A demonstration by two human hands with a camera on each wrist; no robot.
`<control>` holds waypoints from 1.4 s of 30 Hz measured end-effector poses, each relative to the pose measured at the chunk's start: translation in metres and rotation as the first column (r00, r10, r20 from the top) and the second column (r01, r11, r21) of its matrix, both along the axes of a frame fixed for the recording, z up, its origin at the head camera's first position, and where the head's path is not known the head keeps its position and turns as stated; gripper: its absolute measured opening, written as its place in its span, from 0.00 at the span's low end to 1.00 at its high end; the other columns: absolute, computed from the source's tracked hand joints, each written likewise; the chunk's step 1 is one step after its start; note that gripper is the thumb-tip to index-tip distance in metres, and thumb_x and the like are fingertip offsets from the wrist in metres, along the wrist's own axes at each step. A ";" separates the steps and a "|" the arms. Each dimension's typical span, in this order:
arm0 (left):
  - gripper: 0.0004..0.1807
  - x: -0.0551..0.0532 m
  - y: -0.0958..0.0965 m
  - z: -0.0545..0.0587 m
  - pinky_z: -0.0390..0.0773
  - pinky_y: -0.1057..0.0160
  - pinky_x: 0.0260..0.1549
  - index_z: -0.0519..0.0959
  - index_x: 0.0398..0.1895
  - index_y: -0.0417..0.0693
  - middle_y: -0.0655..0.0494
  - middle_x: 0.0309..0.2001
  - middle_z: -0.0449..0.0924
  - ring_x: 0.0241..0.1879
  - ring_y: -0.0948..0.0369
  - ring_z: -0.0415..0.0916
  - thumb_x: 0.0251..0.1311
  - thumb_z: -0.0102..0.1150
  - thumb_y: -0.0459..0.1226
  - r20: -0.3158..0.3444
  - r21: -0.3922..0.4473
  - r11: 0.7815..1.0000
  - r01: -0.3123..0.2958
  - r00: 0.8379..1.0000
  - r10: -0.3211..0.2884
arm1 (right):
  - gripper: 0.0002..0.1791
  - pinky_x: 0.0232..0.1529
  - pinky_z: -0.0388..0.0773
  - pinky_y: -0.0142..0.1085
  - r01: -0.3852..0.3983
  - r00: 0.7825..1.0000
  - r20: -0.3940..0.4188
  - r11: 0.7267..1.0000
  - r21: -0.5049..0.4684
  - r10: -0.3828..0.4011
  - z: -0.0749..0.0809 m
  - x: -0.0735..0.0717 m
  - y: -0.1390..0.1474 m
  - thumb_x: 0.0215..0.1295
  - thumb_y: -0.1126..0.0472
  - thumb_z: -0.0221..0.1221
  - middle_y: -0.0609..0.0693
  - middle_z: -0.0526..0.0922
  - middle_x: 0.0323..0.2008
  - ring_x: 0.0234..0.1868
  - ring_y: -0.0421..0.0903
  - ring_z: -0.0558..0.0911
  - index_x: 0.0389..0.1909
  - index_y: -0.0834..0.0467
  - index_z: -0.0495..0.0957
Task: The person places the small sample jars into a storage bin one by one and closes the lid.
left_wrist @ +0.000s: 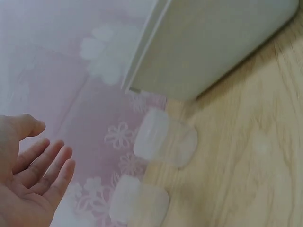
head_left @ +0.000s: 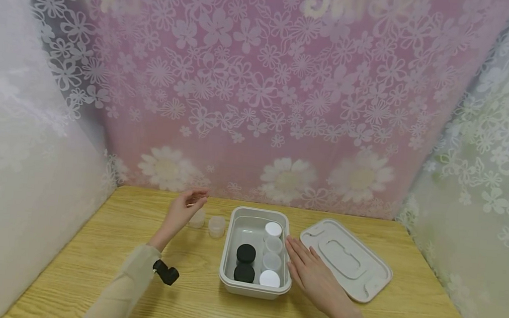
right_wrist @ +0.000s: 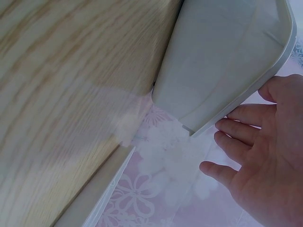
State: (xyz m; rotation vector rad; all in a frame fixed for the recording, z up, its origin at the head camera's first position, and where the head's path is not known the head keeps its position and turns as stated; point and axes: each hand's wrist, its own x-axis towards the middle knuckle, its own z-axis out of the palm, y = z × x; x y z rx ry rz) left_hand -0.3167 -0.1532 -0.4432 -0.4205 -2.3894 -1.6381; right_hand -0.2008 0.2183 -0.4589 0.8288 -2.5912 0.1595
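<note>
A pale grey plastic box stands uncovered on the table. Inside, two round black lids sit on the left; along the right runs a column of white lids and translucent jars. My left hand hovers over two translucent jars left of the box, partly hiding the farther one. In the left wrist view that hand holds nothing, its fingers loosely bent. My right hand rests against the box's right rim, fingers extended, as the right wrist view also shows.
The grey box lid lies on the table right of the box, partly beside my right hand. A wooden table bears everything. A pink flowered curtain closes off the back, with pale flowered sheets at both sides.
</note>
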 end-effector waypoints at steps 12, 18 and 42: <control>0.26 -0.004 -0.019 -0.023 0.75 0.43 0.63 0.73 0.66 0.38 0.37 0.64 0.74 0.63 0.41 0.73 0.67 0.66 0.35 0.061 -0.068 0.995 -0.079 0.995 0.083 | 0.29 0.66 0.72 0.58 -0.009 1.000 -0.023 1.000 -0.006 0.009 0.000 0.001 0.000 0.72 0.59 0.60 0.59 0.72 0.70 0.69 0.57 0.73 0.70 0.67 0.70; 0.31 -0.005 -0.021 -0.033 0.73 0.42 0.65 0.69 0.69 0.38 0.37 0.67 0.71 0.65 0.41 0.69 0.64 0.68 0.35 0.119 -0.143 0.987 -0.070 0.989 0.088 | 0.30 0.66 0.72 0.58 -0.012 0.999 -0.033 1.000 -0.007 0.012 -0.002 0.001 0.001 0.71 0.59 0.60 0.59 0.72 0.70 0.69 0.57 0.73 0.70 0.67 0.70; 0.29 -0.009 -0.020 -0.047 0.80 0.45 0.57 0.72 0.63 0.30 0.31 0.59 0.76 0.59 0.39 0.75 0.61 0.70 0.31 0.129 -0.191 0.977 -0.095 0.984 0.121 | 0.29 0.69 0.69 0.57 0.018 0.999 0.026 1.000 0.006 -0.018 0.000 0.001 0.000 0.74 0.57 0.57 0.58 0.70 0.71 0.71 0.56 0.70 0.71 0.66 0.68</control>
